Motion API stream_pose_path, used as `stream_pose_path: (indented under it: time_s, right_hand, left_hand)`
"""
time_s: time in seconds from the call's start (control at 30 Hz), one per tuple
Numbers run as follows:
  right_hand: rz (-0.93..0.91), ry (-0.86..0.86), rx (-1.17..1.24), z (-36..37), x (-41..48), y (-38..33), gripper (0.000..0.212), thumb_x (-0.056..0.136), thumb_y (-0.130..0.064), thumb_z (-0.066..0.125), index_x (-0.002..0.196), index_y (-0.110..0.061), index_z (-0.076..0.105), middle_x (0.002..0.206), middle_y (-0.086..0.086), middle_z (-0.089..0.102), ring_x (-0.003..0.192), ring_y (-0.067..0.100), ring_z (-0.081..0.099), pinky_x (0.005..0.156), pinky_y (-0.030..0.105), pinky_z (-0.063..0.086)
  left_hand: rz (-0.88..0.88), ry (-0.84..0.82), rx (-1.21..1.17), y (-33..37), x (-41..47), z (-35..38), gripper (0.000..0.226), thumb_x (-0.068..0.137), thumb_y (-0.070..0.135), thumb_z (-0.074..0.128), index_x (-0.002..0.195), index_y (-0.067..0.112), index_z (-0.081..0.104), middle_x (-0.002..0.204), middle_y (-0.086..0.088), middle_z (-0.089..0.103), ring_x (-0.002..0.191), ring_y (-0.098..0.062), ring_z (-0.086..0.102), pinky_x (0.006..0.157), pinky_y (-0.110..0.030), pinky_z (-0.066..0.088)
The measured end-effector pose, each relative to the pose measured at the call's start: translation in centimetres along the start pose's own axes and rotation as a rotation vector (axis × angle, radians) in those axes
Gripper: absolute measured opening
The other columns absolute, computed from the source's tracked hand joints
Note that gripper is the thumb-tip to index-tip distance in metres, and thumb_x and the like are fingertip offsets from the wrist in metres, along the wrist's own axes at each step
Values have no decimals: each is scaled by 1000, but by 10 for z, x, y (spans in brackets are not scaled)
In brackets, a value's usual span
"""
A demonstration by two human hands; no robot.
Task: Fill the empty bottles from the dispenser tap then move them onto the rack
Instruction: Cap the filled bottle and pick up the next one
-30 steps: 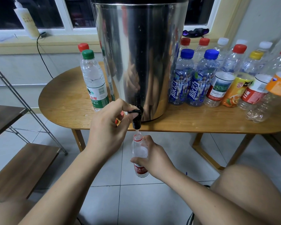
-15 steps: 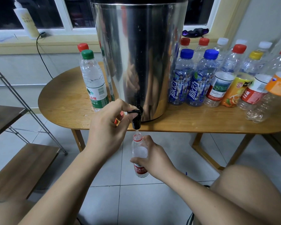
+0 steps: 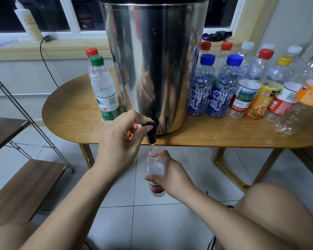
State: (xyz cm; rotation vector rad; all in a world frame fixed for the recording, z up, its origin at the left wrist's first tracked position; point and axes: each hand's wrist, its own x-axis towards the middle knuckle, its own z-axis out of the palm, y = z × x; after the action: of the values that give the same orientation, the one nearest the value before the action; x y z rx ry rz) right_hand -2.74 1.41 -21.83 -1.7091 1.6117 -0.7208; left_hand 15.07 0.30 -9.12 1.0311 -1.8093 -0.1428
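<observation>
Under the tap (image 3: pixel 151 137), right fingers (image 3: pixel 150 178) curled round bottle (image 3: pixel 155 166), left fingers (image 3: pixel 134 114) pinching its lever (image 3: pixel 148 124)

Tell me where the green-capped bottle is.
In the head view, the green-capped bottle stands on the table left of the steel dispenser, in front of a red-capped bottle.

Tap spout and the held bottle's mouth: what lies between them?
In the head view, only a thin stream of water crosses the short gap from the tap spout into the bottle.
</observation>
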Motion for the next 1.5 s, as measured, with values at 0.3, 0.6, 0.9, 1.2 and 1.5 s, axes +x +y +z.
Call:
stream_pose_path:
  time_s: [0.3, 0.6, 0.9, 1.2, 1.5]
  right_hand:
    - [10, -15, 3, -1, 0, -1, 69, 78, -47, 90, 129, -40, 44, 128, -17, 66, 112, 14, 66, 97, 37, 58]
    - [14, -10, 0, -1, -1, -1, 68, 77, -48, 90, 126, -41, 43, 127, -17, 67, 112, 13, 66, 97, 36, 57]
    - [16, -15, -18, -1, 0, -2, 69, 77, -49, 90, 126, -41, 42, 127, -15, 67, 111, 14, 66, 96, 38, 59]
    - [18, -15, -23, -1, -1, -2, 69, 75, -49, 90, 125, -40, 42, 124, -14, 68, 108, 16, 67, 93, 39, 60]
    - [8, -14, -28, -2, -1, -3, 67, 77, -47, 90, 123, -40, 42, 123, -15, 68, 107, 16, 67, 93, 38, 59]
  left_hand:
    - [-4, -2, -21, 0, 0, 0, 15, 94, 13, 83, 99, 19, 71, 94, 9, 75, 74, -13, 60, 69, -20, 46]
    - [-4, -5, -27, 1, 0, -1, 15, 94, 13, 84, 99, 20, 71, 95, 10, 75, 74, -13, 62, 69, -16, 43]
    - [0, -6, -24, 2, 0, -1, 12, 95, 15, 82, 99, 20, 71, 95, 10, 75, 74, -12, 60, 69, -17, 44]
    - [-2, -4, -25, 1, 0, -1, 13, 95, 14, 83, 99, 19, 71, 95, 10, 74, 75, -11, 60, 70, -19, 45]
    - [-10, -4, -18, 2, 0, -1, 14, 94, 13, 83, 99, 19, 71, 93, 11, 74, 74, -12, 60, 69, -12, 40]
